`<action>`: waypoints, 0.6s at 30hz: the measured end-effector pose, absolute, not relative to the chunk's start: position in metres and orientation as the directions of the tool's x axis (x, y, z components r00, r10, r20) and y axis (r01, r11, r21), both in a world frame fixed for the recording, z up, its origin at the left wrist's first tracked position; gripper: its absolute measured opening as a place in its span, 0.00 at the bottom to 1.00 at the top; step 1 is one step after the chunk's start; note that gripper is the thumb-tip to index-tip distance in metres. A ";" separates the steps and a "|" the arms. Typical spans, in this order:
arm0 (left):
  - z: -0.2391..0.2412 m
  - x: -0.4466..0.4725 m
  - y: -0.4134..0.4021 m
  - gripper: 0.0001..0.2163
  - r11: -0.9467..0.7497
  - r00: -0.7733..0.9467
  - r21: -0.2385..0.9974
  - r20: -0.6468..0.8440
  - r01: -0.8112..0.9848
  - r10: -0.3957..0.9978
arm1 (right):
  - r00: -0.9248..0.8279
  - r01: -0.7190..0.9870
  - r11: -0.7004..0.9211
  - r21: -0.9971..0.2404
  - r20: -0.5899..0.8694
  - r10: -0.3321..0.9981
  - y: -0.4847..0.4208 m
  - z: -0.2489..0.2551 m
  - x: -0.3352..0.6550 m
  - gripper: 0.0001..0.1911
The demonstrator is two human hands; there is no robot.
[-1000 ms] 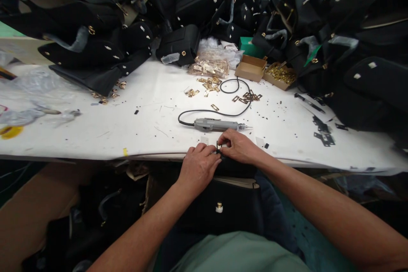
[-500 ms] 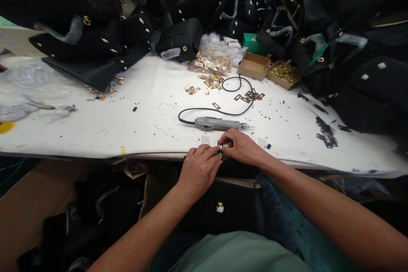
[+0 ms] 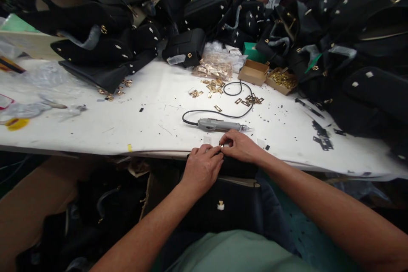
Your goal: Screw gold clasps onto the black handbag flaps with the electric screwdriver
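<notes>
At the near edge of the white-covered table [image 3: 153, 131], I watch the right hand [image 3: 239, 146] pinch a small gold-coloured metal fitting [image 3: 222, 146] between thumb and forefinger. The left hand [image 3: 202, 165] meets it from the other side, fingers bent over black material; I can't tell whether it grips or only presses. Over the last second both hands have kept their place, and less of the fitting shows between the fingertips, so I judge the same close fingerwork is continuing.

Just below, a black leather-like bag [image 3: 239, 216] with a gold clasp [image 3: 220, 205] rests by the person's lap. Just beyond the fingers lies a grey pen-shaped power screwdriver [image 3: 219, 125], touched by neither hand, its black cable [image 3: 210, 112] looping away. Farther out I see loose gold rectangular plates [image 3: 213, 85], a brown cardboard box of gold-coloured small parts [image 3: 280, 87] and heaped black bags [image 3: 95, 46].
</notes>
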State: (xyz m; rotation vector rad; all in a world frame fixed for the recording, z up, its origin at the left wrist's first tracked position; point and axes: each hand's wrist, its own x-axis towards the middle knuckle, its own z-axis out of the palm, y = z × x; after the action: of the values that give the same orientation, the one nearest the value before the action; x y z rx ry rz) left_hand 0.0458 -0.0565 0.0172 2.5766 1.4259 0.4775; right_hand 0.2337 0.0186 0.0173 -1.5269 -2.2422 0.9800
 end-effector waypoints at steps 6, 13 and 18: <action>0.017 0.045 -0.058 0.10 -0.530 0.488 0.290 0.206 0.797 0.848 | -0.381 0.752 0.208 -0.626 -0.155 0.912 0.017 0.017 0.229 0.08; 0.017 0.045 -0.057 0.10 -0.533 0.493 0.291 0.202 0.795 0.846 | -0.389 0.698 0.184 -0.692 -0.151 0.909 0.016 0.017 0.235 0.07; 0.018 0.045 -0.056 0.10 -0.531 0.493 0.286 0.196 0.798 0.847 | -0.373 0.744 0.199 -0.638 -0.149 0.916 0.015 0.019 0.230 0.08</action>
State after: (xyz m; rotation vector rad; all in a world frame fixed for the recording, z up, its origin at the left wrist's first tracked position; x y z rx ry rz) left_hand 0.0449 -0.0565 0.0176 2.5760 1.4309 0.4716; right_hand 0.2305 0.0152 0.0187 -1.5780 -2.2126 0.9371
